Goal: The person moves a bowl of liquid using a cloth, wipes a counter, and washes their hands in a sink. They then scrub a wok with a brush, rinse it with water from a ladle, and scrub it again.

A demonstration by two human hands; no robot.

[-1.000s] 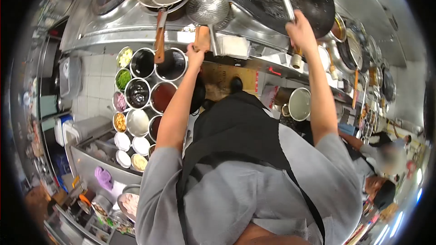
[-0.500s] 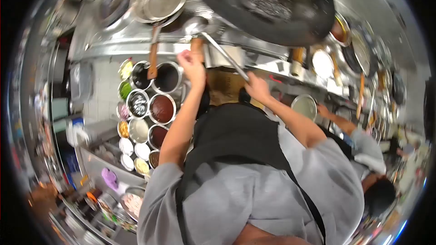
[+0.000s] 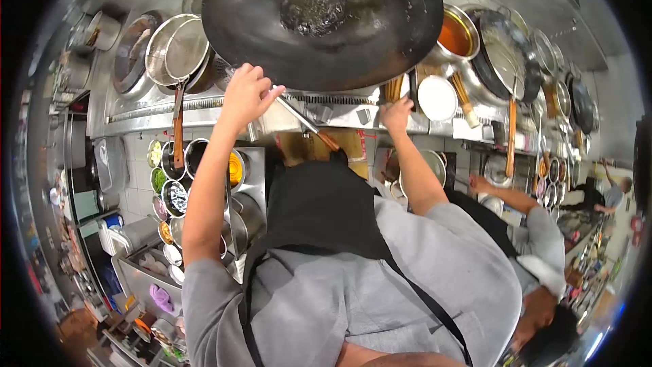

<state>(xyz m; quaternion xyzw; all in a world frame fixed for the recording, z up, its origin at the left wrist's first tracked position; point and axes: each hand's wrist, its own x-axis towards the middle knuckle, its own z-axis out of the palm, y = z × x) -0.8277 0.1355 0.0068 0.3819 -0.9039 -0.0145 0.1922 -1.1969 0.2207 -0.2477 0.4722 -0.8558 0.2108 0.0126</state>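
Below the lower left rim of a big black wok [image 3: 272, 54], my left hand [image 3: 246, 98] is closed around the metal shaft of a ladle [image 3: 302, 117]. The ladle's wooden end points down to the right, and its bowl is mostly hidden by my hand. My right hand [image 3: 397, 117] is at the stove's front edge, with its fingers closed on the lower end of a bamboo wok brush [image 3: 393, 88]. A white round container [image 3: 437, 98] stands just right of that hand, with a second bamboo brush [image 3: 464, 95] beyond it.
A pot of orange liquid [image 3: 456, 35] sits right of the wok. Wire strainers [image 3: 187, 47] stand to the left. Below them are several tubs of ingredients [image 3: 174, 197]. At the right, a co-worker's arm [image 3: 506, 194] reaches toward the counter.
My right hand has left the ladle's handle and moved to the bamboo brush. My left hand has come onto the ladle's shaft. The view has turned right, shifting the wok left.
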